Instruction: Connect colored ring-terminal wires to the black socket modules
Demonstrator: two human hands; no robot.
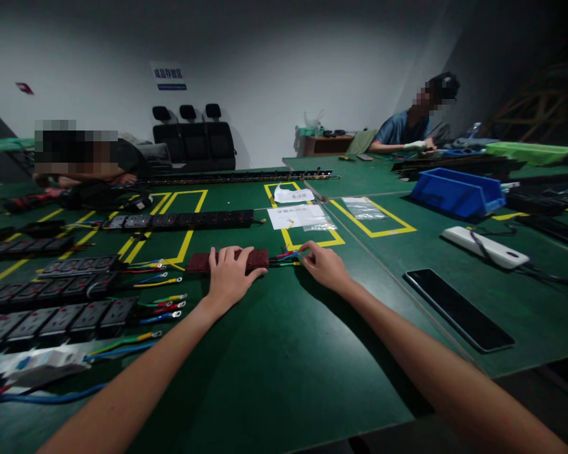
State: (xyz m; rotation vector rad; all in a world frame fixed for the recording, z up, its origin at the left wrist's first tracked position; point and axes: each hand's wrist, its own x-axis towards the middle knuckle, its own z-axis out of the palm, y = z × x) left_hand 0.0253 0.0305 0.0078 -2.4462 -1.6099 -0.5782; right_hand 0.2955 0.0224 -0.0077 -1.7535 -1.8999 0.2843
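Observation:
A dark red socket strip (pixel 258 258) lies on the green tabletop in front of me. My left hand (pixel 230 270) is laid over its middle, fingers across the top and thumb along the near side, gripping it. Blue, red and green-yellow wires (pixel 283 258) come out of the strip's right end. Thumb and forefinger of my right hand (pixel 324 265) are pinched at the ends of these wires; the tips are partly hidden. To the left lie several black socket strips (pixel 57 318) with coloured wires ending in ring terminals (pixel 177 306).
Right of my hands are a phone (pixel 457 309), a white power strip (pixel 485 246) and a blue bin (pixel 457 192). Printed paper sheets (pixel 288 217) and plastic bags (pixel 364 208) lie ahead near yellow tape outlines. Two people (pixel 402 132) sit across the tables.

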